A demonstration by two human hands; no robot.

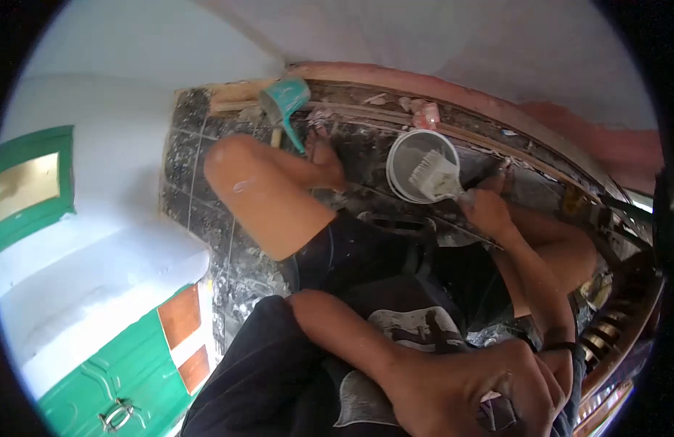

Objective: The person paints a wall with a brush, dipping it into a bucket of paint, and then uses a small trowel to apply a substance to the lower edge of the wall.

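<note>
My right hand (487,211) is closed around the handle of a wide paintbrush (442,180). The brush's pale, paint-coated bristles hang over the mouth of a white bucket (392,178) on the floor between my feet. My left hand (490,390) is drawn across my body, close to my right arm at the lower edge of the view. Its fingers are curled; I cannot tell what, if anything, they hold. Further left, a teal dipper (289,95) with a long handle lies near the wall, beside my left foot.
Dark tiles (187,156) spotted with white paint cover the floor. Wooden strips (366,113) and a crumpled pink packet (426,115) lie along the wall base. At the right stands a slatted wooden rack (617,328); at the lower left, a green door (111,379).
</note>
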